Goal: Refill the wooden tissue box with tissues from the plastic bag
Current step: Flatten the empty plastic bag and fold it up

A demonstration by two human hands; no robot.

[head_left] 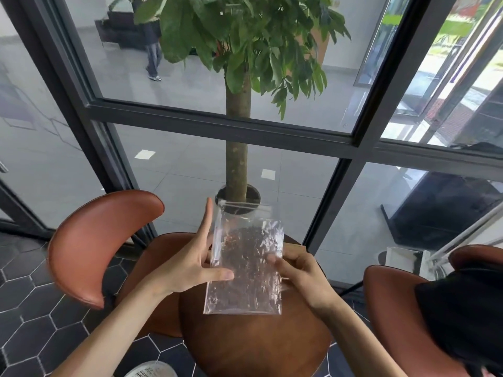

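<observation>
Head view, left to right. A brown leather chair (103,246) stands at left on dark hexagonal floor tiles (32,303). The left forearm rises from the lower left; the left hand (190,262) is spread, fingers straight and released, the index pointing up along the left edge of the plastic bag (245,265) and the thumb lying across the bag's lower left front. The clear bag is held upright above the round wooden table (253,346); it looks empty. The right hand (302,276), entering from the lower right, pinches the bag's right edge with curled fingers. Behind that hand a corner of the wooden tissue box (296,250) shows on the table. A potted tree (239,148) stands beyond, behind the glass.
</observation>
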